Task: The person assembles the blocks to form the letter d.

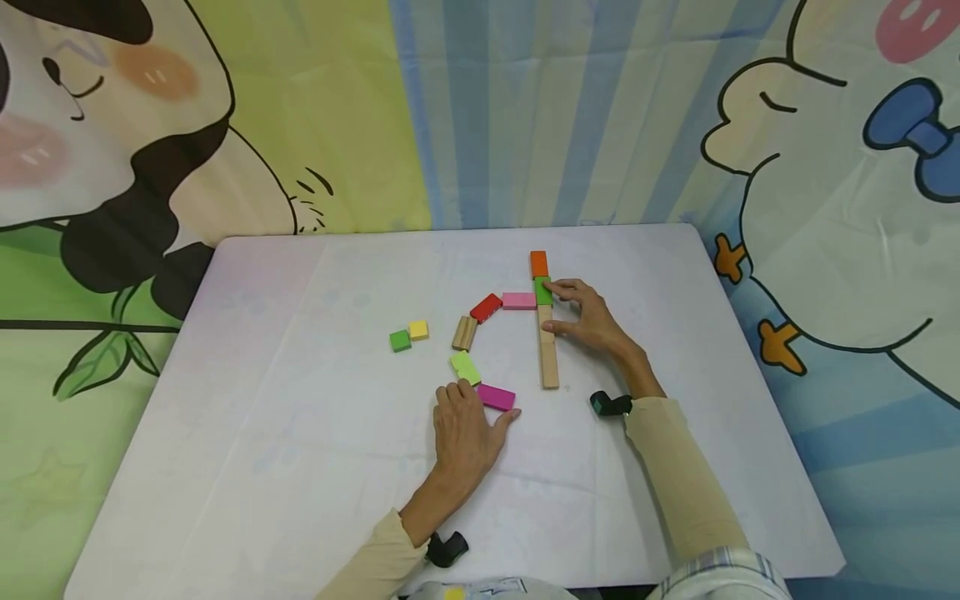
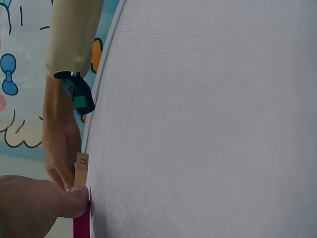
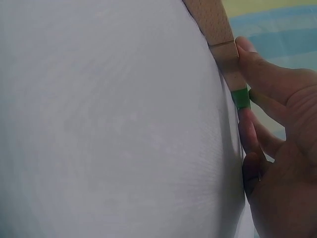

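My left hand is at the lower end of a curved row of blocks. Its thumb touches the right end of a magenta block and its fingers lie at the other end, beside a lime block. In the left wrist view the thumb partly covers the magenta block. My right hand is beside a straight column. Its fingertips touch a green block, and the thumb rests against a plain wooden block. An orange block tops that column; another wooden block forms its foot.
A pink block meets the column's left side, followed by a red block and a grooved wooden block. Off to the left lie a small yellow block and a small green cube. All are on a white table.
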Tool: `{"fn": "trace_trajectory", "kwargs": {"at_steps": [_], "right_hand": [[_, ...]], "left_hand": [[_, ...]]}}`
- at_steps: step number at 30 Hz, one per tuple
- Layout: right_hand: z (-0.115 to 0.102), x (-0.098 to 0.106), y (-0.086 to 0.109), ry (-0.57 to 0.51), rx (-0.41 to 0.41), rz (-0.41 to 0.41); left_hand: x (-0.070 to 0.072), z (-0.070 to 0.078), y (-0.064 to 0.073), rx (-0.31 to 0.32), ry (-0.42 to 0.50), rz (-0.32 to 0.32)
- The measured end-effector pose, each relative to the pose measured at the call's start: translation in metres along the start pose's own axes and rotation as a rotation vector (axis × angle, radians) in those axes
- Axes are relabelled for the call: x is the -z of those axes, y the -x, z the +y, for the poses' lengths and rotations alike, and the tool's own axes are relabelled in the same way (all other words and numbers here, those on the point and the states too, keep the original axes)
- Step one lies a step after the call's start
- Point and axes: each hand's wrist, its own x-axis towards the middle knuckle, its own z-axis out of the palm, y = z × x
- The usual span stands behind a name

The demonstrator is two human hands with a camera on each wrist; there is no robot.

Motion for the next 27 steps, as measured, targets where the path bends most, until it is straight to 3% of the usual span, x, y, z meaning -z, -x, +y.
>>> {"fn": "trace_trajectory", "kwargs": {"at_steps": [27], "right_hand": [[0.0018, 0.0, -0.0015, 0.0, -0.015, -0.006]], "left_hand": [[0.0023, 0.0018, -0.0028, -0.01, -0.018, -0.006]]}}
